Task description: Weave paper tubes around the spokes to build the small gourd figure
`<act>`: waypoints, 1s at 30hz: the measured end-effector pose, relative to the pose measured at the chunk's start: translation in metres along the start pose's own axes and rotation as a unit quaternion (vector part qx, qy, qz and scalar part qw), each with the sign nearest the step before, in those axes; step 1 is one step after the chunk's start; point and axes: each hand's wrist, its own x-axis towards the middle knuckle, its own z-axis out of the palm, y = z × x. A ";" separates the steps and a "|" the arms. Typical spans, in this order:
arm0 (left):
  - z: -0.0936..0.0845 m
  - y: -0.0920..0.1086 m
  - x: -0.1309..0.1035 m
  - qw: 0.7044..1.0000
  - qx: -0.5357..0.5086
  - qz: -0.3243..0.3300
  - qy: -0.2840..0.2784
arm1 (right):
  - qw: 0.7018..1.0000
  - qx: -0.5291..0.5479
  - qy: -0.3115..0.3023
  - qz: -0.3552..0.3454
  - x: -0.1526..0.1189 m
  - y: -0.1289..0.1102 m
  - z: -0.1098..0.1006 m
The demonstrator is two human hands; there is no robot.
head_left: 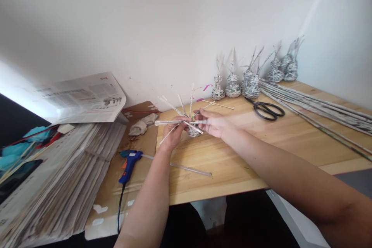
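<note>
1. Grips the small woven piece (pixel 193 131) with closed fingers of the left hand (pixel 173 135), over the wooden table (pixel 221 162).
2. Pinches a paper strip (pixel 197 114) beside it with the right hand (pixel 211 124), partly blurred.
3. Has black scissors (pixel 267 111), long paper rods (pixel 316 104) and gourd-shaped pieces (pixel 233 86) to the right.
4. Shows a blue glue gun (pixel 130 166) on cardboard (pixel 142 141) to the left, near stacked newspapers (pixel 72 178).

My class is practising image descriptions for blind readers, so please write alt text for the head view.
Two bare hands, left and right, weave rolled-paper strips into a small woven vessel on a wooden table. Around them are similar woven vessels, black scissors, a blue glue gun and stacked newspapers.
</note>
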 end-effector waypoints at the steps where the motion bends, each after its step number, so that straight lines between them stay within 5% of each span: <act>1: 0.000 0.001 0.000 1.000 0.005 0.002 -0.001 | 1.000 0.020 0.009 0.021 0.000 -0.001 0.000; 3: 0.001 0.004 0.000 1.000 0.013 0.007 -0.001 | 0.998 0.047 0.016 0.047 -0.002 -0.003 0.002; 10: 0.004 0.010 0.000 1.000 0.031 0.006 -0.003 | 0.991 -0.083 0.010 -0.103 -0.016 -0.013 0.018; 24: 0.005 0.012 0.001 0.998 0.051 -0.016 0.040 | 0.983 -0.088 -0.084 -0.140 -0.014 -0.006 0.018; 30: 0.004 0.009 -0.001 0.997 0.074 0.002 0.027 | 0.966 -0.181 -0.049 -0.180 -0.017 -0.009 0.017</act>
